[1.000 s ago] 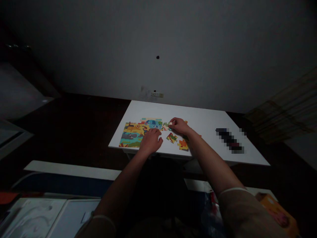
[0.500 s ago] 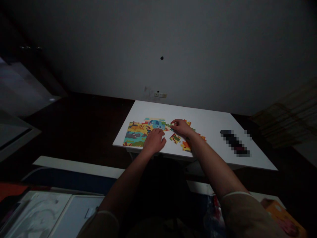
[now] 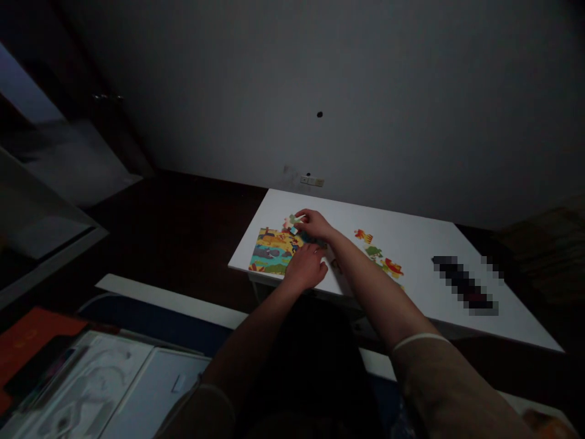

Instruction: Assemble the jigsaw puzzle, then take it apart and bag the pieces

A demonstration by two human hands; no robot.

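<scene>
My right hand [image 3: 314, 225] pinches a puzzle piece [image 3: 295, 220] at the top edge of the part-built puzzle [image 3: 270, 249] mid-frame on the white bench [image 3: 425, 292], left hand [image 3: 305, 267] flat and empty on its right edge, loose pieces [image 3: 375, 250] further right.

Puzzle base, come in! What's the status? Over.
Right hand pinching puzzle piece over puzzle. Left hand resting at puzzle's edge. Loose pieces lie aside, right; nothing blocking.

The table [image 3: 411, 235] is smooth, matt white laminate. The puzzle [image 3: 270, 249] and piece [image 3: 296, 219] look like printed card, faintly satin. The sleeve [image 3: 439, 378] is soft matt cloth.
</scene>
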